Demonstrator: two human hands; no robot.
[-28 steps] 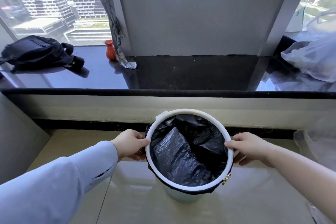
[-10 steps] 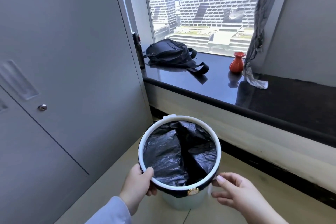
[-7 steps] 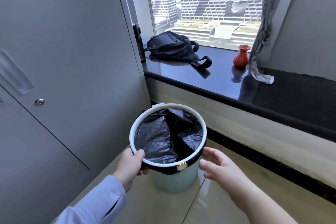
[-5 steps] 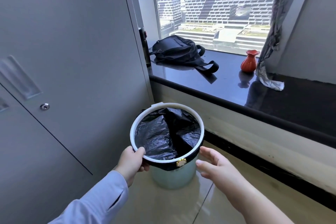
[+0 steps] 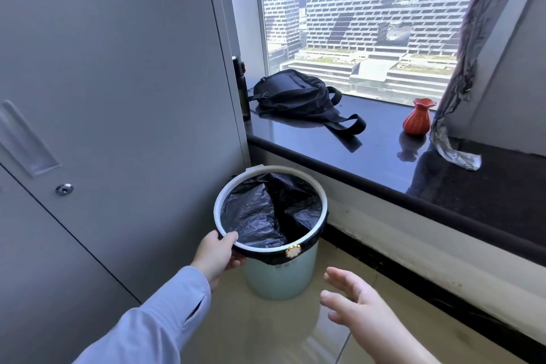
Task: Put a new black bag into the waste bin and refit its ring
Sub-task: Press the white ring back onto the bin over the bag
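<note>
A pale green waste bin (image 5: 280, 278) stands on the tiled floor in the corner below the window ledge. A black bag (image 5: 266, 210) lines its inside and folds over the top edge. The white ring (image 5: 218, 201) sits around the mouth over the bag, with a small gold emblem at the front. My left hand (image 5: 217, 254) grips the ring's near-left rim, thumb on top. My right hand (image 5: 354, 301) hovers open to the right of the bin, fingers spread, touching nothing.
A grey cabinet door (image 5: 118, 97) with a lock stands close on the left. The dark window ledge (image 5: 369, 156) behind carries a black backpack (image 5: 292, 94), a dark bottle (image 5: 240, 86), a red vase (image 5: 418, 118) and a hanging curtain end (image 5: 455, 151).
The bin has gone from below the ledge's middle to the corner by the cabinet. My right hand has let go of the rim and drawn back; my left hand keeps its grip.
</note>
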